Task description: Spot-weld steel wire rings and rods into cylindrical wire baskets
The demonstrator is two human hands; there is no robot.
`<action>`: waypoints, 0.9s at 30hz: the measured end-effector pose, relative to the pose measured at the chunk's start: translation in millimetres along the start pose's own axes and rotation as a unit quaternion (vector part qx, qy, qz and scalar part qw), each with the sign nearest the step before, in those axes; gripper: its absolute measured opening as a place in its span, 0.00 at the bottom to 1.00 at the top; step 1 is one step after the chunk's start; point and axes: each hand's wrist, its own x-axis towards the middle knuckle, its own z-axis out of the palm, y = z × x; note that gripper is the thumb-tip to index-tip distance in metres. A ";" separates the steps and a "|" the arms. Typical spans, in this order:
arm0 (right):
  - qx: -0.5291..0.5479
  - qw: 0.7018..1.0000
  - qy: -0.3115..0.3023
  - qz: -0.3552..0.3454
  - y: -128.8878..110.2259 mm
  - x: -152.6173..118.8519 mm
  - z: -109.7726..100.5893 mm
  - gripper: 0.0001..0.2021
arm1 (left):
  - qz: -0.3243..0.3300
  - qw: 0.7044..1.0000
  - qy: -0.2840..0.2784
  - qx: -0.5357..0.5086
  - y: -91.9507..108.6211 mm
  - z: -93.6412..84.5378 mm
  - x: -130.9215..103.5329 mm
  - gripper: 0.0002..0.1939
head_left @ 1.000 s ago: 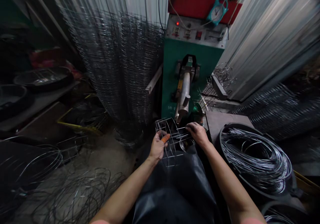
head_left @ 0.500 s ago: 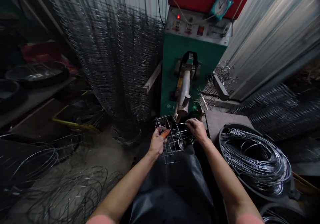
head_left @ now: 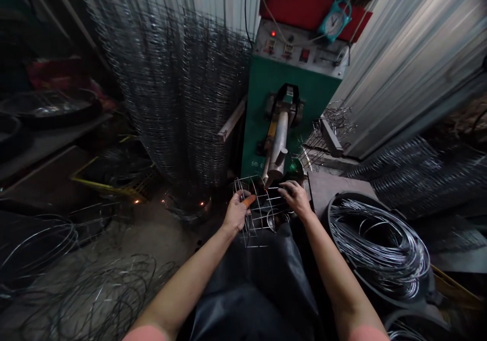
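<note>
My left hand [head_left: 236,213], an orange cover [head_left: 249,200] on its thumb, is closed around the left side of a small wire rack [head_left: 259,223]. The rack is an open grid of thin metal wires, held over my dark apron [head_left: 253,280]. My right hand [head_left: 297,199] pinches a thin wire [head_left: 274,188] at the rack's upper right. Between my hands, the tip of the welding machine's metal arm [head_left: 279,140] meets the rack's upper edge, with a small red glow there. Behind stands the green spot welder [head_left: 262,90].
Tall stacks of wire frames [head_left: 205,102] stand left of the welder. On the right, a black tub [head_left: 359,270] holds coiled wire rings [head_left: 380,249] beside a board [head_left: 337,186]. Loose wire loops [head_left: 102,300] lie on the floor at left, near a yellow crate [head_left: 110,191].
Bright orange sparks have appeared near the floor at left, and a red glow at the arm's tip. The view has shifted slightly; both hands keep their hold.
</note>
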 end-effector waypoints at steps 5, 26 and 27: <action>0.040 0.999 0.008 -0.024 6.7 -7.4 -4.1 0.15 | 0.004 1.000 -0.008 0.003 -2.7 -1.0 2.2 0.20; 0.063 0.995 -0.046 -0.056 11.8 6.5 -1.2 0.14 | 0.021 1.000 -0.008 -0.007 10.0 0.9 10.3 0.21; 0.063 0.996 -0.046 -0.053 12.0 7.3 -1.0 0.14 | 0.021 1.000 -0.009 -0.010 10.4 1.3 11.3 0.21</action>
